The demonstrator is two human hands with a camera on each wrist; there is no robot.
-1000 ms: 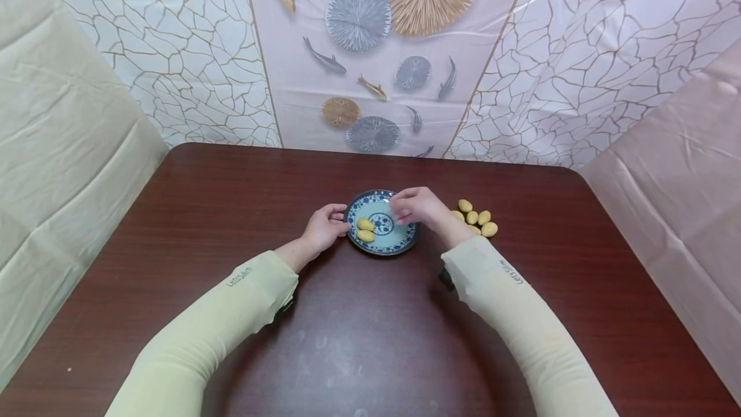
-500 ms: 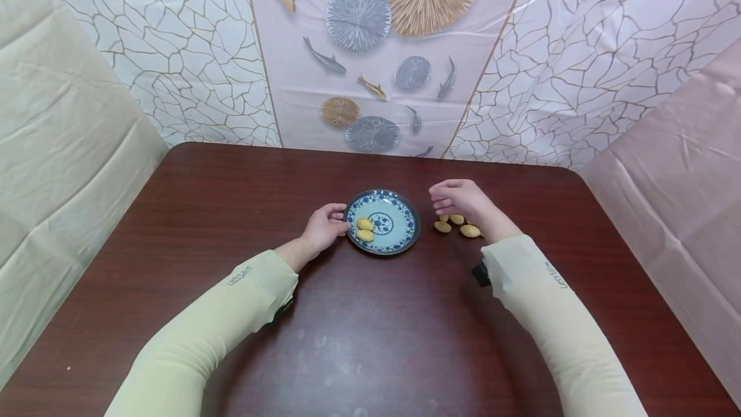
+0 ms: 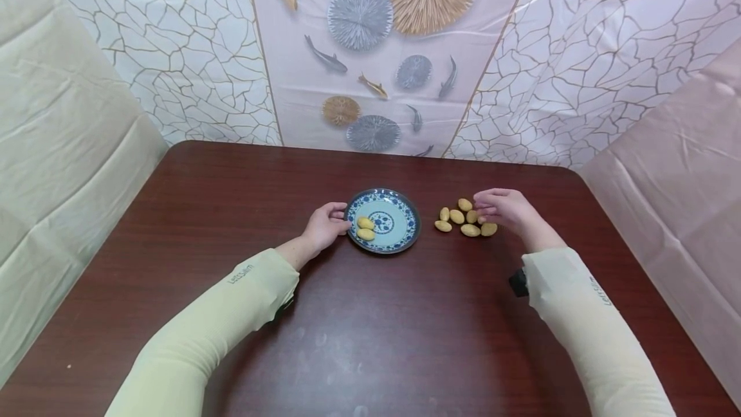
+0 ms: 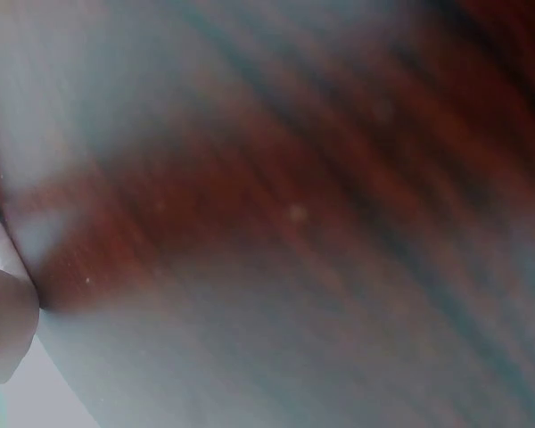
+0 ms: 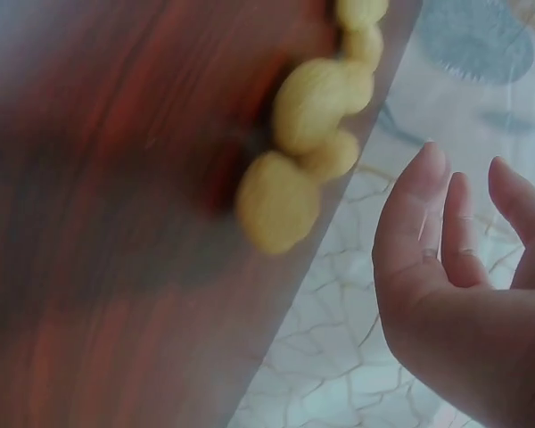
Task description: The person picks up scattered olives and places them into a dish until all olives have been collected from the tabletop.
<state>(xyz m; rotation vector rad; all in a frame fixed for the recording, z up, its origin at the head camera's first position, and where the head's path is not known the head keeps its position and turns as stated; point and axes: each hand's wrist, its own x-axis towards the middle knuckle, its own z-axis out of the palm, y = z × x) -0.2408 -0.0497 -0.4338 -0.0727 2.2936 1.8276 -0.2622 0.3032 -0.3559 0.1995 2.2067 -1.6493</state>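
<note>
My left hand [image 3: 324,227] rests at the left rim of a round blue-and-white patterned plate [image 3: 399,237], thumb and fingertips against its edge. On the plate's left part lie two small yellow, potato-like ovals [image 3: 365,235]. To the right of the plate, several more ovals [image 3: 457,217] lie loosely grouped on the table. Over the right side of that group hovers my right hand [image 3: 506,208], overlapping part of it in the head view. The right wrist view shows this hand's fingers [image 5: 461,227] loosely bent and spread, nothing between them, beside the row of yellow ovals [image 5: 281,201].
Everything stands on a dark red-brown wooden table [image 3: 370,327]. Its back edge meets a patterned cloth wall [image 3: 220,69], and pale cloth hangs at both sides. The left wrist view holds mostly blurred tabletop [image 4: 294,267].
My right hand has moved right from over the plate, past the near ovals, to the group's right side. My left hand, the plate and its two ovals have stayed put.
</note>
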